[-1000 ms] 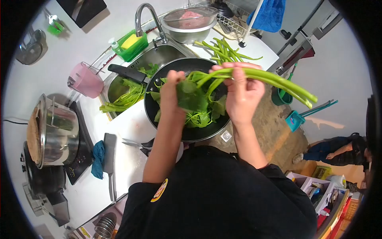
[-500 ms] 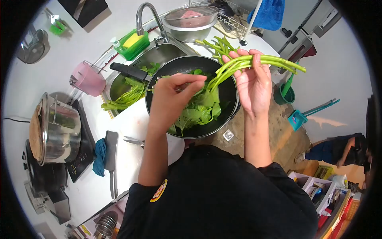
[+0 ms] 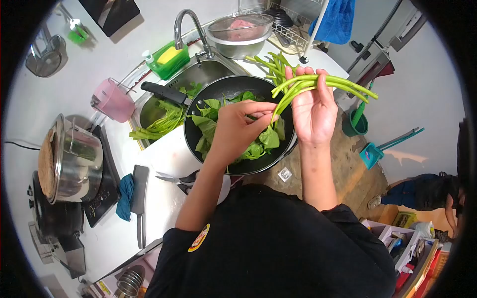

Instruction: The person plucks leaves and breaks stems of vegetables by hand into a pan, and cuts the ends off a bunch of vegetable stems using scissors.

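My right hand (image 3: 315,109), palm up, holds a bunch of long green stems (image 3: 343,82) between thumb and fingers, to the right of the pan. My left hand (image 3: 243,126) pinches a thin stem hanging from that bunch, with a leaf (image 3: 270,137) below it. Under both lies a black pan (image 3: 238,82) holding loose green leaves (image 3: 204,126), its handle pointing to the upper left. More cut stems (image 3: 271,62) rest on the counter behind the pan. Leafy stalks (image 3: 161,124) lie in the sink (image 3: 213,69) at the left.
Scissors (image 3: 174,179) and a cleaver (image 3: 139,198) lie on the white counter (image 3: 117,248). A steel pot (image 3: 79,164) stands at the left. Behind are a faucet (image 3: 191,22) and a bowl with a strainer (image 3: 238,47). Another person (image 3: 427,191) is at the far right.
My left hand has moved from over the leaves, rightward to the stems. The leaves it held a second ago are out of it. My right hand still holds the bunch, now farther right.
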Motion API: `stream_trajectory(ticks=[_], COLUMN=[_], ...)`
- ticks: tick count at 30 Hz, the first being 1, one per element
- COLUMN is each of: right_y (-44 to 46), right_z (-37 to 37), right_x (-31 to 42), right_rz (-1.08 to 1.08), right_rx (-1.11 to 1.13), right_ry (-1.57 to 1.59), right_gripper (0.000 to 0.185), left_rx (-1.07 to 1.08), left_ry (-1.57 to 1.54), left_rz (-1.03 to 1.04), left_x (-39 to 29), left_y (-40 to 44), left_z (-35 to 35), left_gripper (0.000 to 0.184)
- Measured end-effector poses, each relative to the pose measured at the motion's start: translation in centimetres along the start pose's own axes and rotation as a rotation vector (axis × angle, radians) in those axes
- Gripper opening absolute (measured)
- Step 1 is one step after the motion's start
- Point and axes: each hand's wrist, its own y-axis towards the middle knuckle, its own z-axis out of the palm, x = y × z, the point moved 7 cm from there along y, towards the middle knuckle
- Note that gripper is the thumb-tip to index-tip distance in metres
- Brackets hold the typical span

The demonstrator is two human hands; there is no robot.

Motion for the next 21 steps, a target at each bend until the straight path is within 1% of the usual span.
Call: stream_trajectory(ticks=[4, 6, 7, 10, 13, 14, 17, 19, 20, 21], right_y=[-0.1, 0.3, 0.3, 0.3, -0.9, -1.2, -1.3, -0.5, -0.3, -0.2], right_z=[0.6, 0.4, 0.5, 0.9, 1.9, 2.0, 1.8, 1.8, 1.6, 1.1], right_x=[0.6, 1.1, 1.1, 0.4, -1.2, -1.9, -0.3, 0.6, 0.7, 0.3], right_rz=[-0.139, -0.206, -0.196, -0.16, -0.184, -0.209, -0.371, -0.326, -0.3, -0.236], right_rx=[-0.004, 0.012, 0.037, 0.109, 0.148, 0.167, 0.092, 0.089, 0.081, 0.069], right_ry=[-0.195, -0.334, -0.322, -0.267, -0.338, -0.328, -0.484, -0.535, -0.564, -0.499], right_gripper=[0.014, 0.016, 0.017, 0.018, 0.013, 0.01, 0.012, 0.014, 0.015, 0.017], left_rx=[-0.044, -0.046, -0.048, -0.186, -0.369, -0.415, -0.657, -0.581, -0.411, -0.365], left_ry=[-0.026, -0.054, -0.069, -0.193, -0.568, -0.562, -0.919, -0.538, -0.229, -0.046], left_rz=[-0.024, -0.08, -0.108, -0.165, -0.209, -0.089, -0.094, -0.098, -0.162, -0.093], left_x=[1.1, 1.1, 0.9, 1.2, 3.0, 5.1, 7.1, 5.9, 5.3, 4.5], left_y=[-0.2, -0.4, -0.4, -0.2, 0.1, 0.6, 0.8, 0.7, 0.9, 1.0], left_z=[0.3, 0.1, 0.0, -1.1, -2.3, -3.0, -6.7, -8.4, -8.7, -8.3], left_gripper=[0.013, 0.013, 0.013, 0.013, 0.011, 0.012, 0.013, 0.017, 0.02, 0.021])
